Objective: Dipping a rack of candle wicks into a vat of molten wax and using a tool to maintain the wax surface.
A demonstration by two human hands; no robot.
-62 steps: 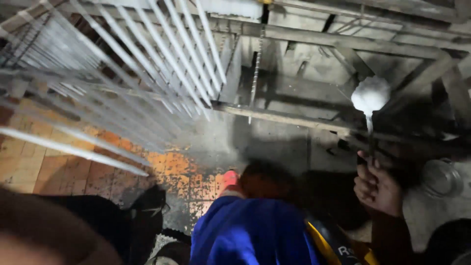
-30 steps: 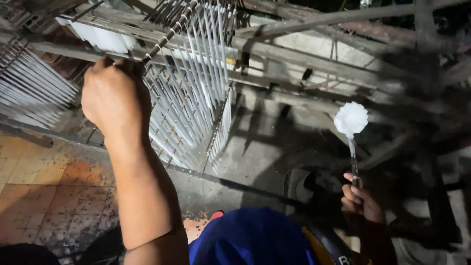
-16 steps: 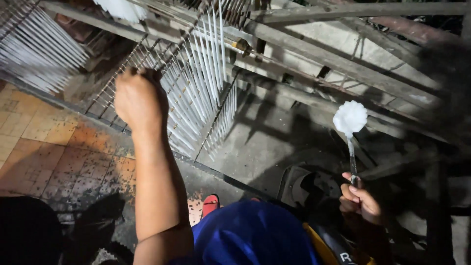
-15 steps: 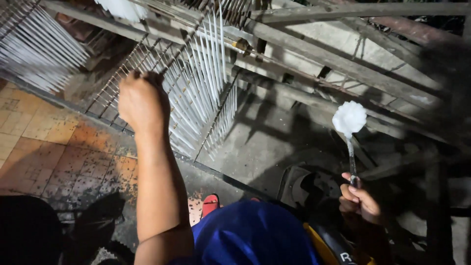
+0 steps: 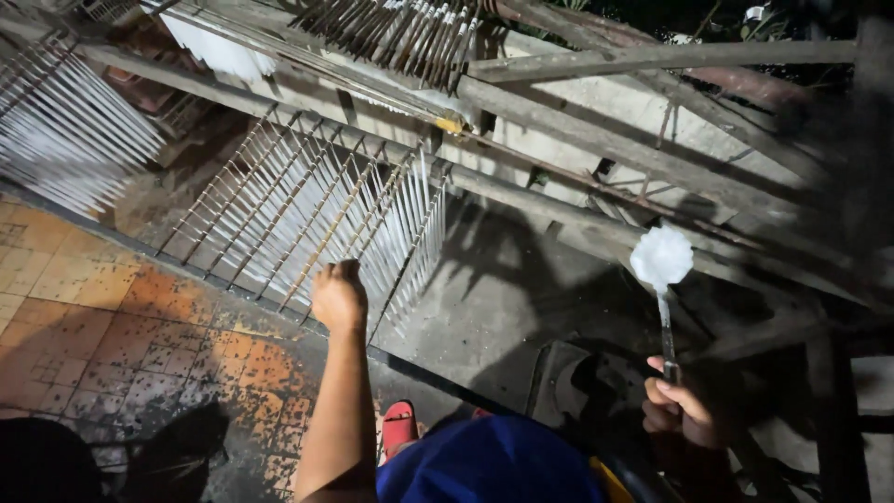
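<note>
left hand (image 5: 338, 295) is clenched on the lower edge of the rack (image 5: 279, 200) of white rods, above the tiled floor (image 5: 112, 326). right hand (image 5: 678, 410) grips a ladle (image 5: 662, 270) upright, its bowl heaped white.

Dim, harshly lit workshop w/ worn orange-brown square floor tiles (image 5: 84, 307) at left, stained grey concrete floor (image 5: 484, 298) in the middle, weathered grey wooden beams (image 5: 652, 140) crossing diagonally overhead & deep black shadow (image 5: 838, 307) swallowing the right side.
</note>
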